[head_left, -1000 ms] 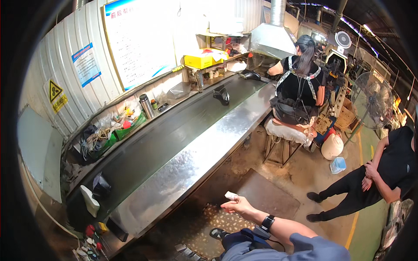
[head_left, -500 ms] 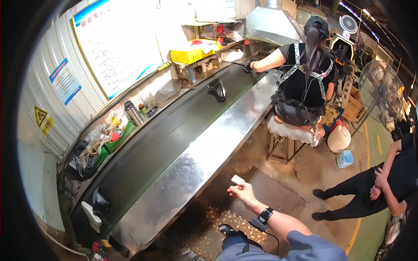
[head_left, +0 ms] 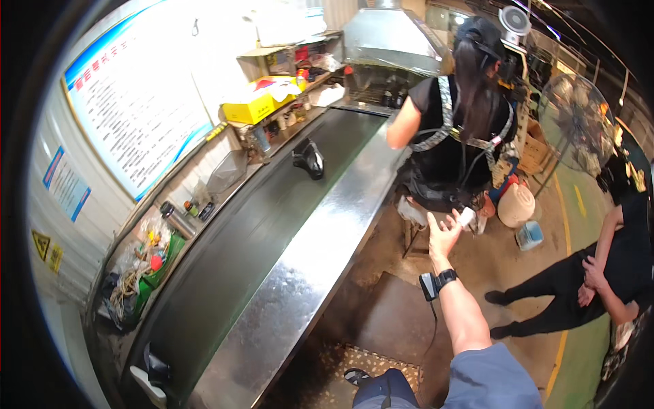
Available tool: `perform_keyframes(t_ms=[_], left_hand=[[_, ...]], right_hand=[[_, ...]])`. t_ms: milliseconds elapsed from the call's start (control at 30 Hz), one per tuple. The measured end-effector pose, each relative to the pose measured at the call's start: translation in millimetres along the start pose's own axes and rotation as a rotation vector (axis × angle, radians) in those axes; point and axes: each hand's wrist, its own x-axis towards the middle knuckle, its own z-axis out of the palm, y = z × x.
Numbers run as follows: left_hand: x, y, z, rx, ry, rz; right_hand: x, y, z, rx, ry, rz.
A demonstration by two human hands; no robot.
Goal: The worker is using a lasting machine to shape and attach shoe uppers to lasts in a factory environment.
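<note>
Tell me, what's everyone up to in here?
The person wearing the camera reaches out their right hand, fingers apart, with a small white thing at the fingertips; their left hand is out of view. Just beyond, a co-worker in black sits at the long bench, back turned, hands hidden. A black shoe-shaped piece lies on the bench's dark strip, untouched. Another person stands at the right.

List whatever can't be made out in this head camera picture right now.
Your left hand: outside the head view.
White item in your right hand: too small in the head view to identify.
Left hand of the seated co-worker: hidden in the head view by their own body.
Head of the standing person: cut off by the head view's right rim.
</note>
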Motion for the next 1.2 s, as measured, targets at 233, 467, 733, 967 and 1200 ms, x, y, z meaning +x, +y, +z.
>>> perform_keyframes(t_ms=[233,467,733,967,1200], left_hand=[[15.3,-8.8,77.4,-0.195,-0.138,-0.034],[-14.7,54.8,220.9,-0.423,-0.448,-0.376],[68.3,27.7,318.5,-0.295,-0.788,-0.632],[215.2,-6.6,441.0,-0.235,-0.937,-0.563],[212.8,17.4,589.4,-0.043,-0.841,-0.196]], right_hand=[[-35.7,32.8,7.0,0.036,-0.055,0.141],[-230.5,53.6,-74.4,0.052,-0.730,0.466],[-320.4,-7.3,-175.6,-0.103,-0.770,0.874],[-272.0,-46.8,-224.2,-0.157,-0.447,0.592],[-156.5,-301.6,-159.0,0.416,-0.500,0.321]])
